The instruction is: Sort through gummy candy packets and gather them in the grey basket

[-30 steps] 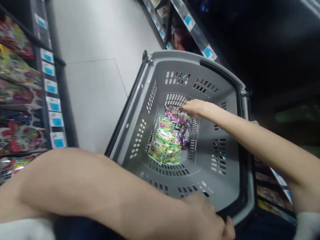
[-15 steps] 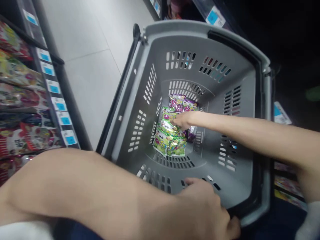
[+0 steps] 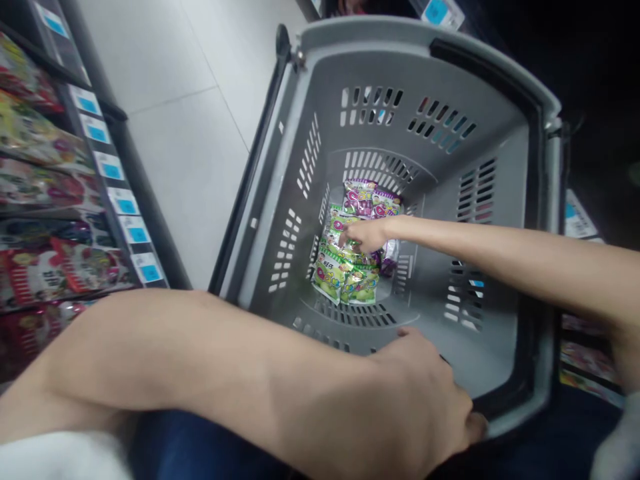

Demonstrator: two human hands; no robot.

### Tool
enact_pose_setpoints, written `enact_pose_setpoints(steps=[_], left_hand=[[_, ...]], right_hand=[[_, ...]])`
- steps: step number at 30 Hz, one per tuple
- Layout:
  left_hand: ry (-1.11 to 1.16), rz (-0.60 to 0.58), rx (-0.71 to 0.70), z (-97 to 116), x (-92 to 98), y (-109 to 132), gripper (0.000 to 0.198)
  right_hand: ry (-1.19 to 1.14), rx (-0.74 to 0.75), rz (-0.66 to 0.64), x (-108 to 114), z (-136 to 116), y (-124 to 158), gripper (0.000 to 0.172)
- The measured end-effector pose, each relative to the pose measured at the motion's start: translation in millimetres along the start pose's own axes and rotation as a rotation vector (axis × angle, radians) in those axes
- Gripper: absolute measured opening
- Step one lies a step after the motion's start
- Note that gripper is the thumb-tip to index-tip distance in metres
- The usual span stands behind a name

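A deep grey shopping basket [image 3: 465, 360] with slotted walls stands tilted in front of me. My left hand [image 3: 425, 400] grips its near rim, thumb on the inner side and the other fingers over the edge, partly hidden. Reaching in from the right, my right hand [image 3: 367, 235] lies over the packets at the bottom, its fingers slightly bent and apart, touching a green candy packet [image 3: 337, 227]. Nearer to me are more green candy packets [image 3: 330, 277]. Beyond and beside the hand are purple candy packets [image 3: 359, 198], partly covered by it.
On the left, a shelf with several rows of bagged sweets [image 3: 45, 273] carries a strip of blue-and-white price tags [image 3: 123, 200]. Pale floor tiles [image 3: 170, 133] lie between shelf and basket. Another shelf edge with a price tag [image 3: 577, 217] runs along the right.
The basket and its packets have shifted slightly up and to the right in the view. My right hand's fingers have moved a little over the green packets; the left hand keeps its grip.
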State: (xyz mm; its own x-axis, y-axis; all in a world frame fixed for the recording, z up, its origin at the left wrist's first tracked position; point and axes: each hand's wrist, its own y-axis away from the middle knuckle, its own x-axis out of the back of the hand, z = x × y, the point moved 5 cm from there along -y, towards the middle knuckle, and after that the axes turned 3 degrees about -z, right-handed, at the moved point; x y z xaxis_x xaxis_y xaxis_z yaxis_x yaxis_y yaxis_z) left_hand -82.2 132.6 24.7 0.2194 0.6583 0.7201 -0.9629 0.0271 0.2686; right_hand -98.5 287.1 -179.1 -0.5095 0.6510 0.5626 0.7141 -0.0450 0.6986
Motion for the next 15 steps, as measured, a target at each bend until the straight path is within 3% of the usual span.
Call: enact_pose_setpoints(steps=[2, 4, 6, 10, 15], left_hand=[[0.037, -0.123, -0.009, -1, 4.9, 2, 0.046], [0.068, -0.15, -0.003, -3, 6.4, 1, 0.046], [0.07, -0.054, 0.014, -6, 4.3, -2, 0.042], [0.018, 0.23, -0.005, -8, -7.6, -2, 0.035], [-0.031, 0.311, -0.02, -7, -22.2, -2, 0.037]], right_hand=[[0.062, -0.079, -0.04, -4, 3, 1, 0.054], [0.027, -0.111, -0.144, -11, 7, 0, 0.053], [-0.069, -0.102, -0.185, -15, 9, -2, 0.056], [-0.158, -0.039, -0.106, -9, 7, -5, 0.057], [-0.097, -0.168, -0.187, -9, 4, 4, 0.051]])
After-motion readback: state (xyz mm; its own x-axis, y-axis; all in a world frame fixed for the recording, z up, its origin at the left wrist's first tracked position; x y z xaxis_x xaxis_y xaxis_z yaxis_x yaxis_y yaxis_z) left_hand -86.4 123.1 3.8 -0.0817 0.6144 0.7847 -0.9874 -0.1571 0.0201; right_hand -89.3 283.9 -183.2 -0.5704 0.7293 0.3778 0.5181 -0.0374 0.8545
